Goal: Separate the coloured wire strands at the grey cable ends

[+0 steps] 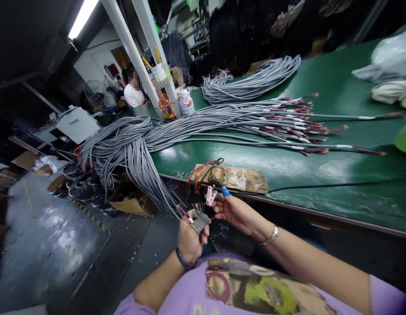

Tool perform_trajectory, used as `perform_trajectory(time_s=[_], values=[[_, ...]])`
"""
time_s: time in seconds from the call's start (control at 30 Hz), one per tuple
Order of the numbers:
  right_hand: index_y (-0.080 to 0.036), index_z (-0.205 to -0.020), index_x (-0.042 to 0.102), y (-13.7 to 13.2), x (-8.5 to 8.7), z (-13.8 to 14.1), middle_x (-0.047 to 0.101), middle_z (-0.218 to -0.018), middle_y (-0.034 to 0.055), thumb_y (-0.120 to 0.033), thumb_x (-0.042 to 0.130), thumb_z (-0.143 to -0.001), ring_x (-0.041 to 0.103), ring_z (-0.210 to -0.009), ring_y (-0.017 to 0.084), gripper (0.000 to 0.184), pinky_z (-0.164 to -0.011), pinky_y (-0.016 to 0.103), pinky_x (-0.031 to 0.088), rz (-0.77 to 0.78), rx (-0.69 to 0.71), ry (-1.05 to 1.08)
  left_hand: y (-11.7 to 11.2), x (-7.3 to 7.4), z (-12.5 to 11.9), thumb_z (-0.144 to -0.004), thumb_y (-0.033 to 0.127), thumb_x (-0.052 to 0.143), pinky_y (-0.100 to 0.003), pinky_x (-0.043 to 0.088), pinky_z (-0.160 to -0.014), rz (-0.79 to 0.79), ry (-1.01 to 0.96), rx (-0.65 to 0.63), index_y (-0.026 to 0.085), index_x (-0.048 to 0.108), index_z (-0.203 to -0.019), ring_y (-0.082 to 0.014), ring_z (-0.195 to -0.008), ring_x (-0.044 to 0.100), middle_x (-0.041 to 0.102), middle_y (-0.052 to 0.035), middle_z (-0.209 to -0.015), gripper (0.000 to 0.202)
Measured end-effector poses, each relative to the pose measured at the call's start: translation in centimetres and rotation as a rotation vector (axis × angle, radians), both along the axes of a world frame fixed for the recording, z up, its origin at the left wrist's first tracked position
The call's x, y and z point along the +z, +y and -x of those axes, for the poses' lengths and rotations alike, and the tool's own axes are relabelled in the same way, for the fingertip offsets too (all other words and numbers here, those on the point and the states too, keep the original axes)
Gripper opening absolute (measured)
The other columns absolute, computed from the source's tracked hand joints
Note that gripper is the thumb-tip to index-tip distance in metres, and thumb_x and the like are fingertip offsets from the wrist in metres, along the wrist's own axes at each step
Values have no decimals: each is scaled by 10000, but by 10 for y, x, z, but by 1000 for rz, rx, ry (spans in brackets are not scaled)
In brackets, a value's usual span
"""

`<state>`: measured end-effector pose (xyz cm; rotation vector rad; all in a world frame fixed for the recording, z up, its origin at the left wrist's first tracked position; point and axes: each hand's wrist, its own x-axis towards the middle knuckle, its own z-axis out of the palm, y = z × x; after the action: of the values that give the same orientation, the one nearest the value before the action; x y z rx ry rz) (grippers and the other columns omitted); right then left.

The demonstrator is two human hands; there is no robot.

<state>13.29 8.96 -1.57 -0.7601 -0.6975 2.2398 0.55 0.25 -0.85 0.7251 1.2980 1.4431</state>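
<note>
My left hand (190,239) is closed round the end of a grey cable, from which a fan of thin coloured wires (199,208) sticks up. Grey wrapping (200,223) covers its thumb area. Just to the right, my right hand (239,215) has bent fingers and a blue cover (225,191) on the thumb tip. A short red wire (212,218) spans the gap between the hands; what the right fingertips grip is unclear. Beside those fingertips is a pink clothespin (210,195), in front of a taped wooden block (244,179) at the bench edge.
A long bundle of grey cables (206,122) lies across the green bench (337,170) and hangs over its left edge. Behind it are a coiled cable bundle (252,85) and a bottle (186,101) by a white post. A black cord (321,185) runs right. A person (134,92) sits beyond.
</note>
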Motion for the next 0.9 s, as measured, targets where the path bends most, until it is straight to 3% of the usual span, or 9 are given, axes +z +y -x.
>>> perform_trajectory(time_s=[0.2,0.4,0.5,0.63,0.9], values=[[-176,-718,611,4,9,10,575,-638,-2,-493,696,-667,478,-557,102,333,-542,240,414,-145,-7,-3,9,4,-4,-640,487,630,-163,185,-281,5,-21,-13,167,526,-645,-26,-269,298,496,49,-408,336],[-175,-575,567,-1,3,17,508,-548,-14,-579,642,-676,383,-510,95,423,-502,239,325,-366,-332,-218,9,0,-8,-647,456,640,-161,173,-275,-3,-31,14,166,519,-638,-27,-265,294,497,48,-404,314],[-180,-637,603,0,0,21,551,-599,11,-632,575,-703,433,-534,114,458,-520,250,370,-251,-234,-112,9,-2,-8,-651,478,630,-160,170,-270,-2,-21,23,169,517,-641,-30,-263,296,499,46,-405,330],[-177,-760,658,2,-1,26,601,-682,26,-558,640,-700,516,-603,128,386,-562,250,430,-15,-136,60,9,-4,-9,-632,490,643,-159,177,-268,16,-13,15,170,512,-636,-28,-262,285,497,49,-401,345],[-166,-737,674,4,-2,31,604,-655,6,-488,690,-689,492,-580,100,326,-555,229,418,-2,-233,116,9,-6,-9,-631,461,651,-158,173,-270,34,-8,1,169,506,-633,-28,-261,294,497,51,-400,326]])
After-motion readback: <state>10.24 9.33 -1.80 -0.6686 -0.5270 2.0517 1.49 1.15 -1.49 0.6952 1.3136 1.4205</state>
